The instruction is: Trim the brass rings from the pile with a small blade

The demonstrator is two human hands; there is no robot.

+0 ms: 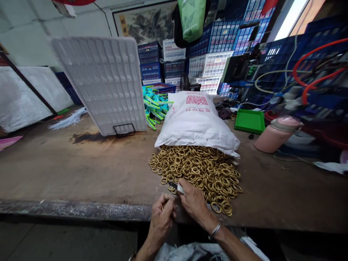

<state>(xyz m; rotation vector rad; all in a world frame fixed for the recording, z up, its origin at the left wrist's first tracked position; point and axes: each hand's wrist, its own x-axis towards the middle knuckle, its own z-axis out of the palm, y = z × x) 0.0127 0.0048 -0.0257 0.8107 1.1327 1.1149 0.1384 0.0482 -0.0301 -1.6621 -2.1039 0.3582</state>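
Close to the table's front edge, my left hand (pixel 162 214) is closed, its fingers curled round a brass-coloured ring (pixel 163 207) of which only a sliver shows. Just to its right, my right hand (pixel 194 201) grips a small knife-like tool (pixel 173 185) with a dark, narrow end pointing left and a white part at the fingers. Beyond both hands spreads a heap of brass-coloured rings (pixel 195 169), spilling from the mouth of a white woven sack (pixel 195 121) with red print. Several rings lie right beside my right hand.
A ribbed white tray (pixel 104 85) stands upright on a black wire stand (pixel 124 129) at the left of the wooden table (pixel 67 170). Green and turquoise pieces (pixel 155 105) lie behind it. To the right are a green tray (pixel 249 121) and a pink bottle (pixel 277 134).
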